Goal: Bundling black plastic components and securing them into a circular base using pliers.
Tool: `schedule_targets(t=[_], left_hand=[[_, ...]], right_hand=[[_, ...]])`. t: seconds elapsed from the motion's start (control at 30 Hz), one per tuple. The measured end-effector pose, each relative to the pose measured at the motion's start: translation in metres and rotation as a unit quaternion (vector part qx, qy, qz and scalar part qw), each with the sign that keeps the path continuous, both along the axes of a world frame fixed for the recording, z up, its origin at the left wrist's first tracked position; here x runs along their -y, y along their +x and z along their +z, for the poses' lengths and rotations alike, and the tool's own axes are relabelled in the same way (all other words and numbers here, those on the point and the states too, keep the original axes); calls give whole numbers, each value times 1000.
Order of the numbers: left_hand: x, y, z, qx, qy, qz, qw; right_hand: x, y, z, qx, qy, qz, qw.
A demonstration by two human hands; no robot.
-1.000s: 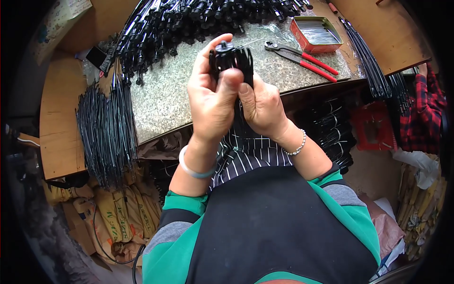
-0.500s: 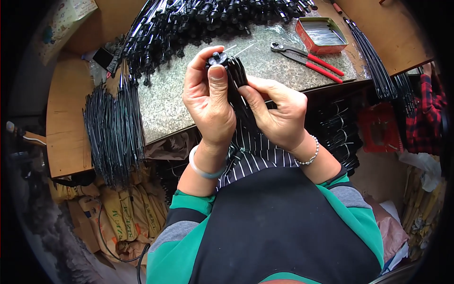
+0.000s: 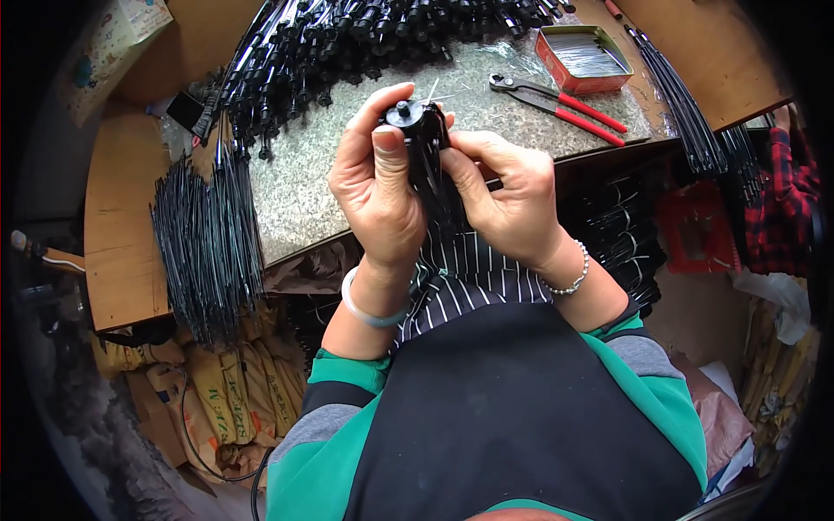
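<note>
My left hand [image 3: 375, 187] is closed round the top of a black umbrella frame, its thumb and fingers on either side of the round black hub [image 3: 404, 114]. Thin black ribs [image 3: 426, 174] hang from that hub in a bunch toward my apron. Thumb and forefinger of my right hand [image 3: 511, 195] pinch at the right side of the ribs, just below the hub; exactly what lies between the fingertips is hidden. A fine pale wire [image 3: 433, 89] sticks up behind the hub.
Many black shafts with hubs [image 3: 347, 52] are heaped at the table's back. Red-handled pliers [image 3: 565, 106] lie beside a red tin of thin wires [image 3: 584, 61]. Bunches of black ribs lie at left [image 3: 204, 243] and right [image 3: 682, 104]. A person's checked sleeve [image 3: 786, 200] shows far right.
The hub has turned in my left hand, so more of its flat face shows. The wire behind it points more upright. My right fingers remain at the ribs.
</note>
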State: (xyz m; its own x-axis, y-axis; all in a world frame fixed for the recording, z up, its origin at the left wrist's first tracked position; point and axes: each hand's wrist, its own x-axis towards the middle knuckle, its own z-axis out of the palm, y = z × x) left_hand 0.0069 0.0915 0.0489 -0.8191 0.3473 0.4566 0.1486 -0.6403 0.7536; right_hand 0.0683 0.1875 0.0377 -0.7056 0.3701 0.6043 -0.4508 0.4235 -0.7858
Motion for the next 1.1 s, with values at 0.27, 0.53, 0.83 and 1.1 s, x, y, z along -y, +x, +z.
schedule_targets(t=[0.27,0.53,0.83,1.1], left_hand=[[3,-15,-7,101,78,-143,982],[-3,-8,-9,74,46,-62,994],[11,-20,0,32,26,-227,973],[12,19,0,18,-127,24,991]], right_hand=[[-3,-2,-10,35,-256,177,950],[-2,-11,-17,16,-225,110,968],[18,6,-36,128,-167,162,964],[9,3,-54,1,83,10,997]])
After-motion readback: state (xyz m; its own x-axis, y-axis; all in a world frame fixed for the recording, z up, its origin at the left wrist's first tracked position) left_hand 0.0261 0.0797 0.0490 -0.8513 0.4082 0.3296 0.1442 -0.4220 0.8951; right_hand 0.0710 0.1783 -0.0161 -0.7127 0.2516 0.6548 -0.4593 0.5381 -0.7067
